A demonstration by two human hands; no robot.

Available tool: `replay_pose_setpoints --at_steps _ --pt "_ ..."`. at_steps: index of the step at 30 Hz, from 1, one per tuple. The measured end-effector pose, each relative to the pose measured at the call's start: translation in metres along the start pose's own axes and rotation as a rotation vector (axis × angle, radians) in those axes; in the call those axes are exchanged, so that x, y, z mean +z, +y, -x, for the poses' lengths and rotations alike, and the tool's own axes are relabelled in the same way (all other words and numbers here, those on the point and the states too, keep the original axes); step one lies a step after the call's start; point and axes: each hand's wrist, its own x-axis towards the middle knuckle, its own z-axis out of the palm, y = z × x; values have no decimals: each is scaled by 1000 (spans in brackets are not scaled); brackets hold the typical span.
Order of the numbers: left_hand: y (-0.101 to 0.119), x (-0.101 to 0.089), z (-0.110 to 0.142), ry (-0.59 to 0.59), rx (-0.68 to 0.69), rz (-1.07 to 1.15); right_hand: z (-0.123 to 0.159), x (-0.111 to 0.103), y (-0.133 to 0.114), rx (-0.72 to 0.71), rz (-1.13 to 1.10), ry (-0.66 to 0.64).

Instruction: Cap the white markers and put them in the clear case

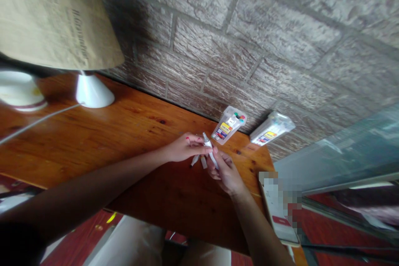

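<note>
My left hand point(184, 148) and my right hand point(225, 171) meet over the wooden table point(124, 133). Between them they hold a white marker point(209, 149), tilted, with its upper end at my left fingertips and its lower part in my right fingers. My left hand also grips two more white markers point(198, 161) that stick out below it. Both hands are closed around the markers. Just beyond the hands a clear marker pack point(228, 125) with coloured caps leans against the brick wall. A second clear pack point(272, 128) lies to its right.
A lamp with a white base point(93, 91) and a printed beige shade point(52, 16) stands at the far left, its cord trailing across the table. A white bowl-like thing point(19, 93) sits beside it. A flat card or booklet point(280, 212) lies at the table's right edge. A glass pane point(343, 153) is on the right.
</note>
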Motion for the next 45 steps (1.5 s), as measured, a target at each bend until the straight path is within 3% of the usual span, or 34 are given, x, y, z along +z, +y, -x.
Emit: replay_pose_setpoints --at_steps 10,18,28,35,42,45 --pt "-1 15 5 -53 -8 43 -6 6 1 -64 15 99" --pt "-3 11 4 -90 9 45 -5 8 -1 -54 8 156" --pt "-7 10 1 -25 17 -7 -6 11 4 -105 -60 108" --pt "-8 1 -3 32 49 5 -6 3 -4 -100 -3 195" --pt "-15 12 0 -193 85 -14 -10 4 0 -64 -116 215" --pt "-16 15 3 -212 70 -41 -10 6 1 -46 -165 187"
